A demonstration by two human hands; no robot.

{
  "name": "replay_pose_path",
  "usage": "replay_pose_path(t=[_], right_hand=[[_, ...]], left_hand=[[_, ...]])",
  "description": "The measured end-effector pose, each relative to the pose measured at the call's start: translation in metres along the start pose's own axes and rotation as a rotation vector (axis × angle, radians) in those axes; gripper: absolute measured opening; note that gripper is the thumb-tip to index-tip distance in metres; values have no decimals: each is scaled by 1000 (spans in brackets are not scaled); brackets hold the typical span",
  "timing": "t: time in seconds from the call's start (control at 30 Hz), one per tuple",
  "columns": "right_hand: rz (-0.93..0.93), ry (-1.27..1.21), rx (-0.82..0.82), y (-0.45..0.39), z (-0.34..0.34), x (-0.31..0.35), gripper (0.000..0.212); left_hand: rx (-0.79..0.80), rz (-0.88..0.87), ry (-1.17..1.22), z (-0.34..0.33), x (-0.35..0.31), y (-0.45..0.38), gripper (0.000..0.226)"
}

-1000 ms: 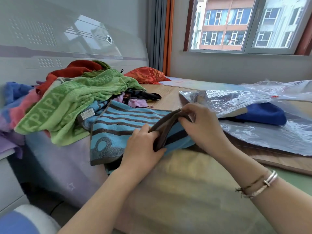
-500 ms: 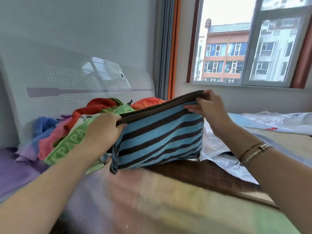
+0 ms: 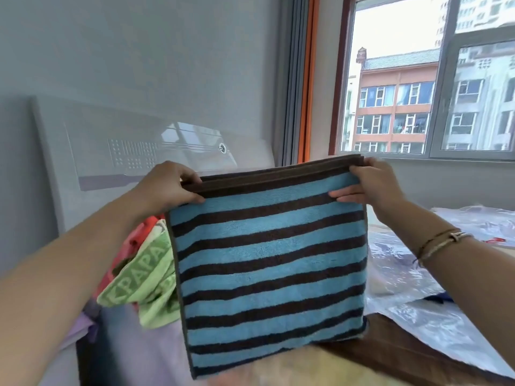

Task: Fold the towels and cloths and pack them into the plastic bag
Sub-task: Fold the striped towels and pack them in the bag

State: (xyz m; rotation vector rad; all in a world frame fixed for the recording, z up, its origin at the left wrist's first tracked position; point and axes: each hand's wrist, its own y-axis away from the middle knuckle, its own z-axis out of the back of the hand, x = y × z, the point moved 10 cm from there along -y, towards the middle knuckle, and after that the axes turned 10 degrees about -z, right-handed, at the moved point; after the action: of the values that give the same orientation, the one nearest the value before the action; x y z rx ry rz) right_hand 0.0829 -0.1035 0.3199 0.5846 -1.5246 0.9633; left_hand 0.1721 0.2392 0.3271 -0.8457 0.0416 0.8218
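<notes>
the left hand [image 3: 170, 188] and right hand [image 3: 370, 185] are each pinching a top corner of the striped towel [image 3: 267, 263], which is hanging doubled at the centre. the plastic bag [image 3: 418, 288] is lying at 4 o'clock. the layers are risking sliding apart if either pinch loosens.

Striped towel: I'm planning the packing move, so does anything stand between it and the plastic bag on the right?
Nothing visible does. The left hand and right hand hold the striped towel up by its top corners, and the plastic bag lies flat just to its right, nothing between them.
</notes>
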Motion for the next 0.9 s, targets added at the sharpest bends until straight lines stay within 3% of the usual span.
replay_pose_path(t=[0.1, 0.2, 0.3, 0.37, 0.5, 0.57, 0.67, 0.77, 0.9], right_hand=[[-31, 76, 9, -23, -9, -11, 10], [-98, 185, 37, -43, -15, -30, 12], [-170, 313, 48, -55, -18, -46, 15], [-278, 411, 42, -60, -19, -56, 17], [-441, 434, 110, -69, -30, -71, 26], [-373, 296, 131, -82, -37, -65, 20], [-222, -42, 163, -104, -41, -50, 21], [-11, -307, 171, -109, -32, -24, 16], [192, -253, 77, -100, 0, -4, 18]], left_hand=[[-38, 8, 59, -3, 19, -15, 25], [6, 79, 113, -22, 43, -21, 43], [100, 82, -33, -43, 55, -23, 22], [216, 103, -174, -58, 59, -24, 23], [386, 442, -61, -81, 76, -16, 33], [271, 451, 23, -80, 78, -32, 28], [-42, 382, 284, -69, 85, -58, 6], [-256, 254, 593, -58, 79, -76, 18], [-335, 29, 684, -38, 42, -75, 13]])
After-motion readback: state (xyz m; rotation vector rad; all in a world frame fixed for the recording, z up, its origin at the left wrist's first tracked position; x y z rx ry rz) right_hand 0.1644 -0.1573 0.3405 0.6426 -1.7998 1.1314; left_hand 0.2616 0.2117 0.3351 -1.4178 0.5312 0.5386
